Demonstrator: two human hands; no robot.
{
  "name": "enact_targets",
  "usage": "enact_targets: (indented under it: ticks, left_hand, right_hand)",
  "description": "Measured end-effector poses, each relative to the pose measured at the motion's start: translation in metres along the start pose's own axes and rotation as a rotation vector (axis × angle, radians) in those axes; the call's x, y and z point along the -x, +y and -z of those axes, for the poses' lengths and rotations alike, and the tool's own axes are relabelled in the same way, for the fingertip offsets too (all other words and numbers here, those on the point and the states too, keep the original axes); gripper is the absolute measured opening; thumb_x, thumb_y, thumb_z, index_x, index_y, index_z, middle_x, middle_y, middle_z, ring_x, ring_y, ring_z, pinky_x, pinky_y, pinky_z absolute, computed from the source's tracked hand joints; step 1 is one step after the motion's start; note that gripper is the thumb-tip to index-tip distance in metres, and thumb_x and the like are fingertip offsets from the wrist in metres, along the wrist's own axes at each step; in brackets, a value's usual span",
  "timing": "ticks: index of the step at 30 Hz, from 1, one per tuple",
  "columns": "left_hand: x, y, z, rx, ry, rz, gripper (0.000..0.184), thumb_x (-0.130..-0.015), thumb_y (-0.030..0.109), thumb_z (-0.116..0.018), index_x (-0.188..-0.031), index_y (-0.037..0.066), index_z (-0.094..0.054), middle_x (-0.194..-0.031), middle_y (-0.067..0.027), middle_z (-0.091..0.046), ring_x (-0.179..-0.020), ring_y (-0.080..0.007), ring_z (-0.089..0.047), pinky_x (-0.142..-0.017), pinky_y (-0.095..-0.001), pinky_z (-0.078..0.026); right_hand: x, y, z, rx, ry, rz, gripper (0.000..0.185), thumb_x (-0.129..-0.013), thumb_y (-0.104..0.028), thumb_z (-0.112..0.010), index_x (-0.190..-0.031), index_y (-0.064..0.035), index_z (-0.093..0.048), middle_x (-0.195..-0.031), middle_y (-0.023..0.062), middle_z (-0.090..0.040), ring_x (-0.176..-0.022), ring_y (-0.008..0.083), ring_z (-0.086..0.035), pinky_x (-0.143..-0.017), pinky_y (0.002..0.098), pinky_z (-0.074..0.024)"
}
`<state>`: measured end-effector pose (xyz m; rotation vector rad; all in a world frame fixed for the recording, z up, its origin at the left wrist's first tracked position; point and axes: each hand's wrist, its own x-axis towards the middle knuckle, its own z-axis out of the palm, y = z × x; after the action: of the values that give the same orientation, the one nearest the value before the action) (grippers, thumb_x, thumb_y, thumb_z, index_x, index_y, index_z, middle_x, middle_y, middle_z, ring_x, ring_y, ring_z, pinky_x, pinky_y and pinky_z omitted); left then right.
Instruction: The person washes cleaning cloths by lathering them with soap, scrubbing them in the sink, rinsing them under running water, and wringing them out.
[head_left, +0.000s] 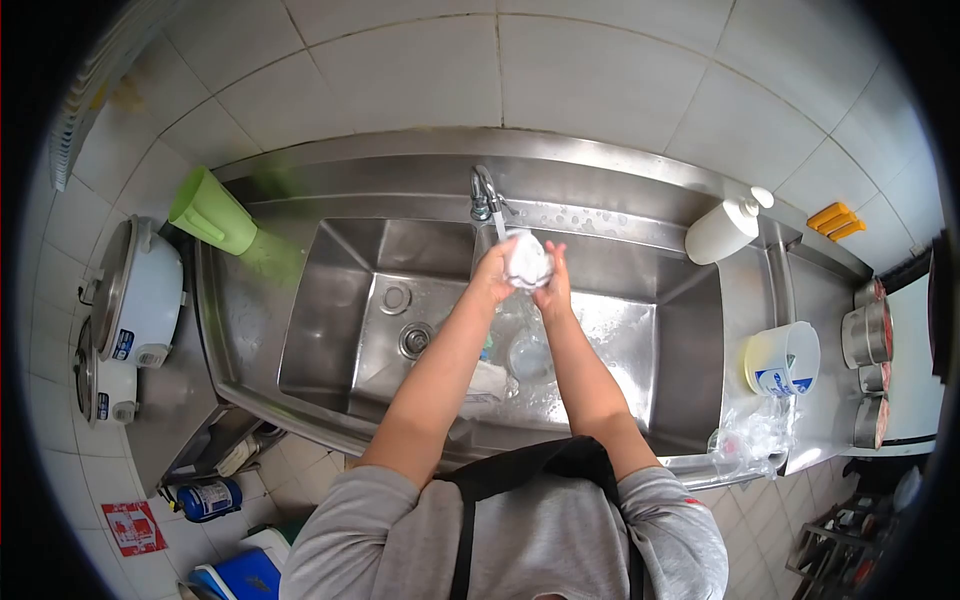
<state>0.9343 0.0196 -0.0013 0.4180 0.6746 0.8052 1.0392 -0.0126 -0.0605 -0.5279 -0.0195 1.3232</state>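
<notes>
From where I stand, the person's left hand [492,272] and right hand [555,283] are clasped around a wet-looking white bundle [528,260], just right of the frame's centre, beneath the faucet [485,190]. I can't tell whether it's cloth or something coated in suds. The left hand grips its side; the right one cups it more loosely, some fingers lifted, so I'd say a slip is likeliest there. If it goes, it could drop into the sink [690,340] and knock the clear round vessel [531,357] lying below. Water striking the bundle's folds could also spray back onto the grey sleeves [375,510]. At the right of the frame, crumpled clear plastic [752,440] hangs over the table's front edge near the printed tub [783,360]; a passing elbow might drag it to the floor.
</notes>
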Motion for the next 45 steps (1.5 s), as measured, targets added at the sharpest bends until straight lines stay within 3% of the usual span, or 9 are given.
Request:
enact_targets:
  ticks: [6, 12, 15, 20, 23, 30, 33, 38, 45]
  left_hand:
    - [-0.019, -0.018, 0.027, 0.218, -0.120, 0.013, 0.034, -0.084, 0.047, -0.043, -0.089, 0.015, -0.055, -0.082, 0.0002, -0.058, -0.075, -0.0160, -0.056, -0.067, -0.0300, -0.046]
    - [-0.031, -0.038, 0.035, 0.456, -0.608, -0.246, 0.030, -0.087, 0.043, -0.041, -0.080, 0.015, -0.049, -0.077, 0.0003, -0.051, -0.071, -0.0137, -0.051, -0.063, -0.0294, -0.045]
    - [0.010, -0.014, -0.028, -0.129, 0.224, -0.096, 0.026, -0.087, 0.034, -0.042, -0.082, 0.011, -0.052, -0.078, -0.0033, -0.054, -0.068, -0.0161, -0.054, -0.059, -0.0313, -0.046]
    - [-0.039, -0.014, 0.044, 0.063, -0.625, -0.157, 0.024, -0.086, 0.028, -0.046, -0.089, 0.006, -0.056, -0.084, -0.0071, -0.058, -0.075, -0.0179, -0.058, -0.062, -0.0318, -0.048]
    - [-0.004, -0.007, 0.009, -0.224, 0.268, -0.054, 0.027, -0.086, 0.030, -0.045, -0.088, 0.006, -0.056, -0.085, -0.0073, -0.058, -0.076, -0.0186, -0.058, -0.064, -0.0332, -0.048]
    - [-0.012, 0.006, 0.048, 0.156, 0.369, -0.126, 0.038, -0.081, 0.033, -0.057, -0.100, 0.001, -0.052, -0.096, -0.0097, -0.057, -0.084, -0.0228, -0.058, -0.072, -0.0359, -0.048]
    - [-0.028, -0.010, 0.065, 0.199, 0.459, -0.176, 0.037, -0.078, 0.017, -0.063, -0.104, -0.004, -0.049, -0.100, -0.0131, -0.055, -0.084, -0.0243, -0.057, -0.071, -0.0358, -0.048]
    - [-0.064, -0.035, 0.073, 0.168, 0.464, -0.025, 0.024, -0.080, 0.009, -0.054, -0.100, -0.004, -0.053, -0.095, -0.0118, -0.058, -0.081, -0.0211, -0.057, -0.067, -0.0328, -0.047]
    - [-0.036, -0.015, 0.036, -0.251, 0.345, -0.097, 0.019, -0.080, 0.009, -0.053, -0.096, -0.001, -0.056, -0.090, -0.0092, -0.059, -0.080, -0.0187, -0.058, -0.068, -0.0303, -0.047]
  right_hand:
    - [0.005, 0.021, -0.063, 0.744, -0.170, 0.371, 0.018, -0.072, -0.005, -0.064, -0.090, -0.0058, -0.061, -0.080, 0.0028, -0.060, -0.076, 0.0109, -0.054, -0.069, 0.0244, -0.0423]
    - [0.063, 0.001, -0.121, 1.795, -0.083, 0.606, 0.033, -0.079, -0.031, -0.058, -0.066, -0.0010, -0.061, -0.063, 0.0116, -0.061, -0.058, 0.0212, -0.058, -0.055, 0.0321, -0.0443]
    - [0.002, -0.004, -0.074, 1.577, 0.162, 0.572, 0.027, -0.075, -0.029, -0.060, -0.064, -0.0050, -0.061, -0.062, 0.0133, -0.060, -0.059, 0.0285, -0.058, -0.057, 0.0340, -0.0442]
    - [0.058, 0.024, -0.101, 1.403, -0.040, 0.773, 0.036, -0.077, -0.037, -0.056, -0.059, -0.0059, -0.058, -0.057, 0.0180, -0.053, -0.057, 0.0388, -0.051, -0.052, 0.0415, -0.0408]
    - [0.031, 0.019, -0.081, 1.427, 0.075, 0.798, 0.035, -0.078, -0.035, -0.056, -0.061, -0.0050, -0.057, -0.058, 0.0186, -0.053, -0.056, 0.0397, -0.051, -0.051, 0.0420, -0.0406]
    - [-0.018, 0.018, -0.052, 1.825, -0.227, 1.052, 0.021, -0.082, -0.029, -0.052, -0.078, -0.0092, -0.058, -0.072, 0.0088, -0.059, -0.060, 0.0263, -0.056, -0.057, 0.0323, -0.0442]
    - [-0.007, 0.019, -0.076, 0.736, -0.146, 0.026, 0.025, -0.085, -0.027, -0.051, -0.086, -0.0031, -0.055, -0.072, 0.0088, -0.056, -0.068, 0.0195, -0.057, -0.063, 0.0314, -0.0463]
    - [0.003, 0.026, -0.094, 0.167, -0.021, -0.167, 0.025, -0.084, -0.026, -0.054, -0.082, -0.0018, -0.051, -0.065, 0.0069, -0.051, -0.053, 0.0162, -0.053, -0.050, 0.0278, -0.0485]
    - [-0.004, 0.013, -0.097, 0.725, -0.287, -0.273, 0.028, -0.083, -0.026, -0.055, -0.077, 0.0010, -0.056, -0.065, 0.0081, -0.054, -0.057, 0.0186, -0.053, -0.053, 0.0323, -0.0453]
